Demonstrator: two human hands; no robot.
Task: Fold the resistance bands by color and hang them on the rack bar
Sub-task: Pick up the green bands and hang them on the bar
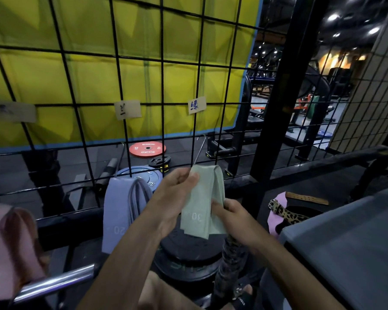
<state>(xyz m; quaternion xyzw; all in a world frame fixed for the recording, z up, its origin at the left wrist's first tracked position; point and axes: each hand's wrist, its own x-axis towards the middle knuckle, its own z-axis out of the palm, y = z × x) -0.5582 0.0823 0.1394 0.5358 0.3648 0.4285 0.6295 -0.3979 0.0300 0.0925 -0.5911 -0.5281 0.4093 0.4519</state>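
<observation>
A pale green resistance band (203, 198), folded and marked 30, hangs from a metal hook (198, 151) on the black wire grid rack (121, 90). My left hand (177, 193) pinches its upper left edge. My right hand (231, 211) grips its lower right side. To the left, a purple band (119, 211) marked 20 hangs folded from another hook. A pink band (11, 240) hangs at the far left edge. Paper labels (197, 105) are clipped to the grid above each hook.
A grey bin (345, 242) stands at the lower right, with a leopard-print belt (287, 212) and a pink item beside it. Black weight plates (188, 253) lie below my hands. A chrome bar (56, 283) runs at the lower left. Red and blue plates lie behind the grid.
</observation>
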